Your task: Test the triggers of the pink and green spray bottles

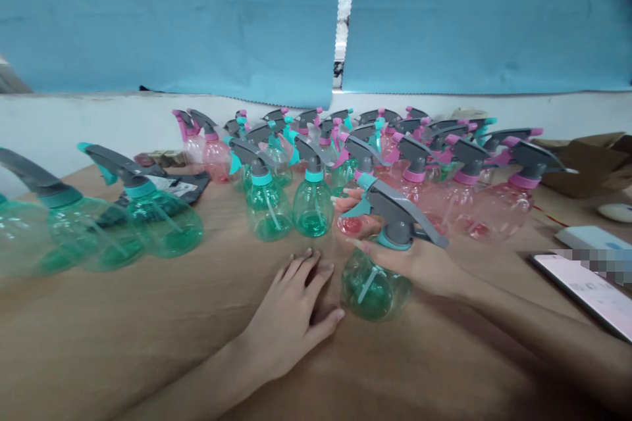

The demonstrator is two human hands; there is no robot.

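My right hand (pixel 409 260) grips a green spray bottle (pixel 372 289) around its neck, just under the grey and teal trigger head. The bottle tilts a little, and a pale dip tube shows inside its clear green body. To the left of it, my left hand (pixel 291 302) rests on the table with fingers loosely spread and nothing in them. Just beyond that hand stand two more green spray bottles (pixel 313 207) side by side. Pink spray bottles (pixel 454 204) stand behind and to the right of the held one.
Several green bottles (pixel 162 220) stand on the left of the wooden table (pixel 187 348). A dark plastic packet (pixel 190 187) lies behind them. On the right are a phone (pixel 587 289), a white box (pixel 587 237), a mouse (pixel 615 212) and a cardboard box (pixel 582 164). Blue curtains (pixel 172 20) hang behind.
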